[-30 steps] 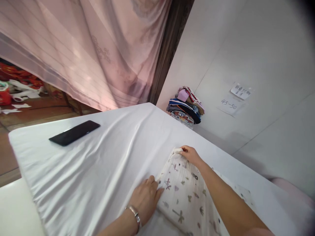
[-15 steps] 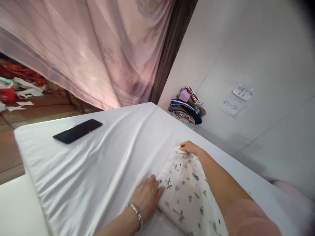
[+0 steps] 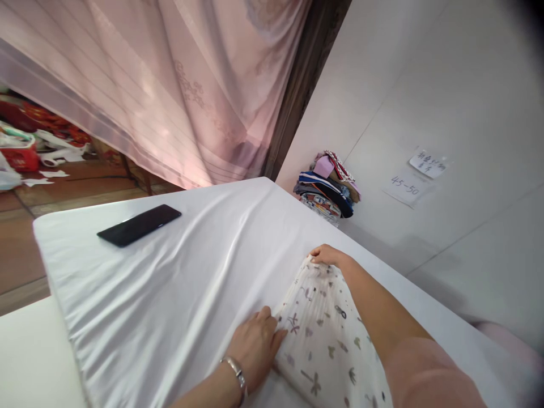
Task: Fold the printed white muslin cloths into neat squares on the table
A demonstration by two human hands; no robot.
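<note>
Right hand [image 3: 326,255] pinches a corner of printed cloth [image 3: 327,340] — left hand [image 3: 255,350] flat on its edge.

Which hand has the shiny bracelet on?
The left hand, at the patterned cloth, with a silver bracelet on its wrist. The right hand has a bare wrist.

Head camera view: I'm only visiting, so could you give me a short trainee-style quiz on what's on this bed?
1. True or false: the black phone lies on the white sheet, apart from the printed cloth.
2. Fill in: the right hand is at the printed cloth's far ___.
3. Which wrist has the bracelet?
A. that of the left hand
B. that of the right hand
C. neither

Key: 1 true; 2 corner; 3 A.
</note>
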